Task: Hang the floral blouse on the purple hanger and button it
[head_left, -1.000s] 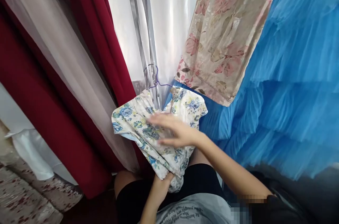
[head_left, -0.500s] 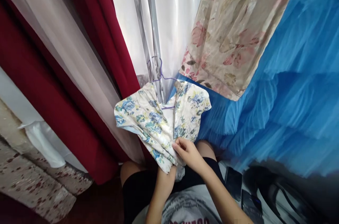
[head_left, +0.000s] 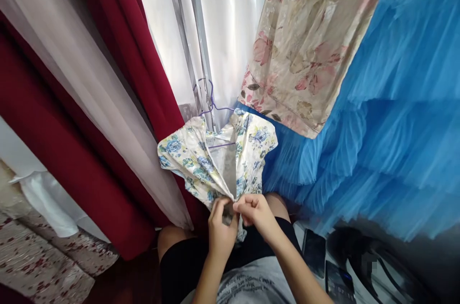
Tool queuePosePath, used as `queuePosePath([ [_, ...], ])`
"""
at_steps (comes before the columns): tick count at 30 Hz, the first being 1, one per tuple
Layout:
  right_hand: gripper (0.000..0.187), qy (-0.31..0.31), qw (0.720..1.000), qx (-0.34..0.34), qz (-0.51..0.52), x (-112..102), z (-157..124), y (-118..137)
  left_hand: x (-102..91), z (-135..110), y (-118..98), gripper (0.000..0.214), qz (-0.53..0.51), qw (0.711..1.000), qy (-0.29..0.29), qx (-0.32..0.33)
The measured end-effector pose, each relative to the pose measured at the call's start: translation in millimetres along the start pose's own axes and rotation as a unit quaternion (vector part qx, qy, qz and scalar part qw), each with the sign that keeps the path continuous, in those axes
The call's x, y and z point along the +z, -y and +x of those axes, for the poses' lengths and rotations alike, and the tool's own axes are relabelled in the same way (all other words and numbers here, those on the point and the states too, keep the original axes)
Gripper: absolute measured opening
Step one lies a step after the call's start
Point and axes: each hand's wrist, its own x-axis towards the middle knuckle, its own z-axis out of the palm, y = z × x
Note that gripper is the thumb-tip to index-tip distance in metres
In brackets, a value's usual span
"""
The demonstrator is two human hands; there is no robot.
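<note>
**Both hands at the front opening of the floral blouse**

We have a small floral blouse [head_left: 219,160] hanging on a purple hanger [head_left: 212,102] at the centre of the frame, hooked to the metal window frame [head_left: 194,54] that runs up toward the top centre. Our left hand [head_left: 221,229] and right hand [head_left: 257,213] meet at the lower centre, just below the blouse's open front. Each hand is closed in a pinch on one edge of the fabric, the two edges drawn together where the fingertips touch. Whether a button or clasp sits between them we cannot tell; the fingers cover that spot.

We judge the step in hand to be closing the blouse's front at its lowest point. The next move would call for a steady pinch on both edges and a small, precise push, without tugging the blouse off the hanger.

Around it: dark red curtains [head_left: 118,54] fill the left of the frame, a beige rose-print cloth [head_left: 305,45] hangs at upper right, and pleated blue fabric [head_left: 395,126] covers the right. A dark phone [head_left: 314,258] lies at lower right beside our knee.
</note>
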Motion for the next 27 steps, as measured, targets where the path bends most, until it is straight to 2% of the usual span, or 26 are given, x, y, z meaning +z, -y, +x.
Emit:
queuePosePath([
  [1, 0.031, 0.004, 1.000, 0.002, -0.004, 3, -1, 0, 6.5, 1, 0, 0.006, -0.004, 1.000, 0.006, -0.003],
  [3, 0.035, 0.002, 1.000, 0.002, -0.002, 8, -1, 2, 16.5, 0, 2, 0.015, -0.005, 1.000, 0.006, 0.004],
  [6, 0.034, -0.032, 0.999, -0.014, 0.033, 17, 14, 18, 22.3, -8, 7, 0.012, 0.017, 0.999, 0.041, 0.032],
  [9, 0.034, -0.077, 0.993, -0.084, 0.033, 29, 50, 55, 17.4, -12, 7, 0.024, 0.093, 0.989, 0.105, 0.040],
  [12, 0.037, -0.080, 0.982, -0.169, -0.011, 40, 95, 103, 9.4, -7, 3, 0.029, 0.211, 0.961, 0.173, 0.047],
  [14, 0.039, -0.081, 0.979, -0.186, -0.008, 47, 120, 130, 7.1, -1, 2, 0.035, 0.281, 0.934, 0.215, 0.046],
  [16, 0.036, -0.078, 0.978, -0.193, 0.025, 51, 133, 146, 7.9, 5, 6, 0.037, 0.322, 0.914, 0.244, 0.036],
  [18, 0.030, -0.066, 0.977, -0.194, 0.065, 51, 135, 150, 9.5, 10, 14, 0.030, 0.317, 0.913, 0.256, 0.023],
  [20, 0.024, -0.055, 0.976, -0.190, 0.094, 48, 128, 145, 8.9, 17, 21, 0.012, 0.255, 0.936, 0.241, 0.011],
  [21, 0.023, -0.056, 0.975, -0.189, 0.101, 45, 123, 140, 7.0, 24, 21, 0.006, 0.207, 0.953, 0.219, 0.014],
  [22, 0.023, -0.057, 0.975, -0.186, 0.107, 43, 117, 134, 3.8, 32, 19, 0.008, 0.155, 0.970, 0.184, 0.026],
  [24, 0.025, -0.059, 0.974, -0.181, 0.119, 40, 109, 123, -6.4, 57, 5, 0.012, 0.069, 0.992, 0.076, 0.074],
  [26, 0.025, -0.054, 0.973, -0.185, 0.130, 38, 102, 116, -20.5, 92, -19, 0.009, 0.033, 0.990, -0.045, 0.127],
  [27, 0.026, -0.048, 0.972, -0.191, 0.130, 39, 99, 114, -28.1, 112, -33, 0.011, 0.023, 0.986, -0.081, 0.146],
])
